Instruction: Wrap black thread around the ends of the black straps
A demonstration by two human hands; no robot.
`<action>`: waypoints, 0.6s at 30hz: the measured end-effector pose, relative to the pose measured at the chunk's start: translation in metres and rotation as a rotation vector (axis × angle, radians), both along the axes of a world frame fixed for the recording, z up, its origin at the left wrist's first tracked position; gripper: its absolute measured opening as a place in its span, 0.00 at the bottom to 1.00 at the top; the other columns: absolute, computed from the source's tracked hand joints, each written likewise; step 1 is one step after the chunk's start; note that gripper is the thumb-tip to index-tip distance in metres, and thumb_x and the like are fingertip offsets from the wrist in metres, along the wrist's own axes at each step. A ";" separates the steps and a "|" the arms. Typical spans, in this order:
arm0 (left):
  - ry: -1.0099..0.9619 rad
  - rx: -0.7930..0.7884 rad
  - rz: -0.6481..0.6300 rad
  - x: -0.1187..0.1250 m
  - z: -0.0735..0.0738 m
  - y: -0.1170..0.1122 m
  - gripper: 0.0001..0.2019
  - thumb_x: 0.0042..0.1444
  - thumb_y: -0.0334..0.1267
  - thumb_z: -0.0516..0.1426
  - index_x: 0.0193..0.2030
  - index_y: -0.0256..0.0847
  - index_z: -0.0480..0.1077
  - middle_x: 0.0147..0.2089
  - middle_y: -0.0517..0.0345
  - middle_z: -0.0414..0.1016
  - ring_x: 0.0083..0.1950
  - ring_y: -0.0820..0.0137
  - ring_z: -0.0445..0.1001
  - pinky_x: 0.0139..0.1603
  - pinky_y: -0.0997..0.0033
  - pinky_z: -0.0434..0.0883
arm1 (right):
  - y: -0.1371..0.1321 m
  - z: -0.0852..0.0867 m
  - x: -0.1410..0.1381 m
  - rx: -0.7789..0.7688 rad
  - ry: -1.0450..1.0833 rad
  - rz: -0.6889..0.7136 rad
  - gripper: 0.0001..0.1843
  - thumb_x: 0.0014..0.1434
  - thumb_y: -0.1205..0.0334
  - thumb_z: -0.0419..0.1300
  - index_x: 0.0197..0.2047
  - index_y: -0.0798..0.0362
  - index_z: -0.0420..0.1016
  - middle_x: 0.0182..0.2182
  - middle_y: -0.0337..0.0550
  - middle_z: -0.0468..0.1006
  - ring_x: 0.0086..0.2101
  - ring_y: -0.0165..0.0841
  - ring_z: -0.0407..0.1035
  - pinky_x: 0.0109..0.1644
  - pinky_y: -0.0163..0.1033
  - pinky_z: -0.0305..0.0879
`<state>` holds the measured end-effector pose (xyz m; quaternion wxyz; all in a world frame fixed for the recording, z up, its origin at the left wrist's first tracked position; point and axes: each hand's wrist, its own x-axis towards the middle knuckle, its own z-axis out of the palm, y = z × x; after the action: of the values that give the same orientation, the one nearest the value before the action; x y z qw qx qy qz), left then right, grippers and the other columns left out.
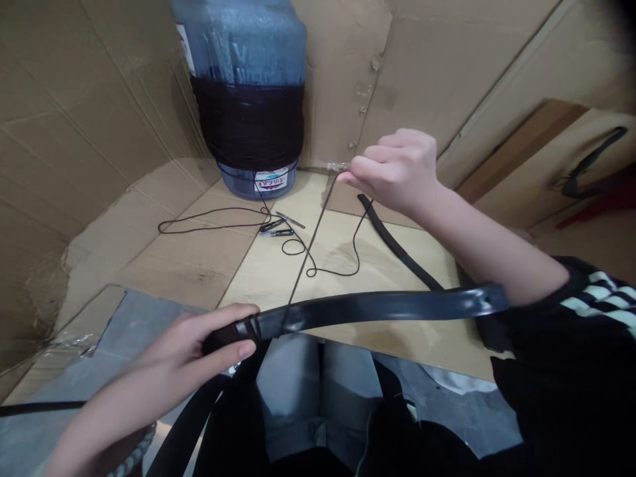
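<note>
My left hand [199, 344] grips the end of a wide, glossy black strap [377, 306], which stretches across my lap to the right. My right hand [392, 173] is raised above the wooden board and pinches a thin black cord [313, 246] between its fingertips. From there the cord runs taut down to the strap, near my left hand. A looser length of thin cord [332, 270] curls on the board below my right hand. A narrower black strap section [397, 245] lies on the board beneath my right forearm.
A large blue water bottle [246, 53] wrapped in dark cord stands at the back, against cardboard walls [94, 132]. Small black-handled tools [274, 228] and more looped cord [213, 220] lie on the board [238, 265] before it. A dark strap [591, 162] rests on cardboard at right.
</note>
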<state>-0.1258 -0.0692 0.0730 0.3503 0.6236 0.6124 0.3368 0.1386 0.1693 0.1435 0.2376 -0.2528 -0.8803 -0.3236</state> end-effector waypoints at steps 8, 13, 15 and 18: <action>-0.167 0.016 -0.314 0.047 -0.021 0.009 0.10 0.60 0.43 0.57 0.46 0.47 0.73 0.32 0.62 0.74 0.35 0.75 0.72 0.32 0.83 0.68 | -0.043 -0.093 -0.009 -0.826 0.086 -0.097 0.26 0.67 0.48 0.48 0.24 0.58 0.68 0.18 0.40 0.63 0.22 0.26 0.49 0.31 0.36 0.41; -0.216 0.178 -0.159 0.060 -0.023 0.014 0.08 0.58 0.41 0.58 0.44 0.45 0.72 0.32 0.61 0.72 0.29 0.79 0.66 0.28 0.83 0.65 | -0.086 -0.138 0.002 -1.067 0.089 -0.025 0.24 0.68 0.53 0.47 0.25 0.57 0.69 0.21 0.39 0.67 0.23 0.25 0.55 0.30 0.32 0.49; -0.243 0.222 -0.048 0.059 -0.024 0.017 0.10 0.57 0.42 0.59 0.45 0.45 0.72 0.35 0.60 0.72 0.30 0.79 0.67 0.28 0.84 0.65 | -0.097 -0.144 0.014 -1.099 0.123 -0.011 0.26 0.69 0.54 0.45 0.22 0.57 0.64 0.19 0.38 0.64 0.22 0.25 0.55 0.29 0.32 0.49; -0.402 0.199 0.146 0.056 -0.029 0.025 0.13 0.58 0.45 0.59 0.47 0.45 0.70 0.25 0.64 0.66 0.22 0.81 0.61 0.19 0.85 0.58 | -0.118 -0.142 0.033 -1.127 0.144 0.046 0.27 0.69 0.54 0.44 0.20 0.57 0.58 0.16 0.35 0.57 0.19 0.23 0.53 0.28 0.32 0.48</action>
<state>-0.0698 -0.0438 0.0440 0.3768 0.5292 0.5376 0.5374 0.1716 0.0513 0.0011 0.1326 -0.3430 -0.9037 0.2194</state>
